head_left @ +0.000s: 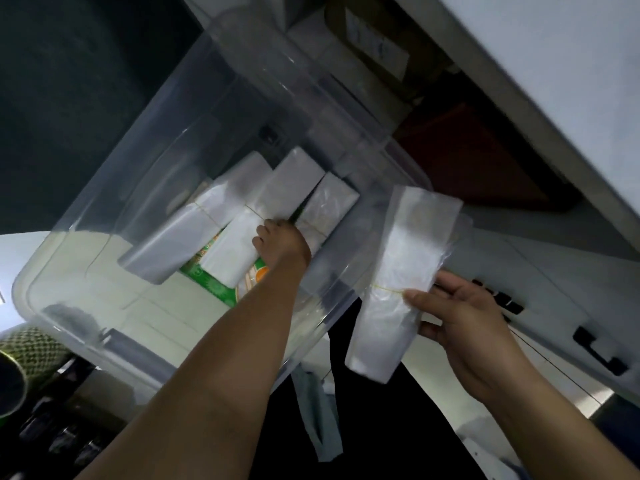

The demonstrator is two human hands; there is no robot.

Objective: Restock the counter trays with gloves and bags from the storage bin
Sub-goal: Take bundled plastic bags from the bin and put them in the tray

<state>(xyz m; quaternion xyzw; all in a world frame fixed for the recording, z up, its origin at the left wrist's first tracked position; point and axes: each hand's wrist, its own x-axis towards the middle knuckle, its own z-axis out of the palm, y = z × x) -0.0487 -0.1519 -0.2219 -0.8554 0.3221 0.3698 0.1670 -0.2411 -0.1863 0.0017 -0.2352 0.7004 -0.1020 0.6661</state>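
Observation:
A clear plastic storage bin (104, 188) fills the left and middle of the view. Inside lie several bundles of clear plastic bags, each tied with a rubber band, such as one at the left (194, 220) and one at the right (329, 202). My left hand (282, 242) reaches into the bin and grips the middle bundle (242, 244); its fingers are hidden behind the bundle. Outside the bin, to its right, my right hand (464, 327) holds another banded bundle of clear bags (398, 271), thumb on top and fingers underneath.
A green and orange printed packet (214, 285) lies under the bundles in the bin. A white cabinet (554, 278) with black handles runs along the right, with a white counter edge (519, 81) above. A green mesh container (27, 344) sits at the lower left. The floor below is dark.

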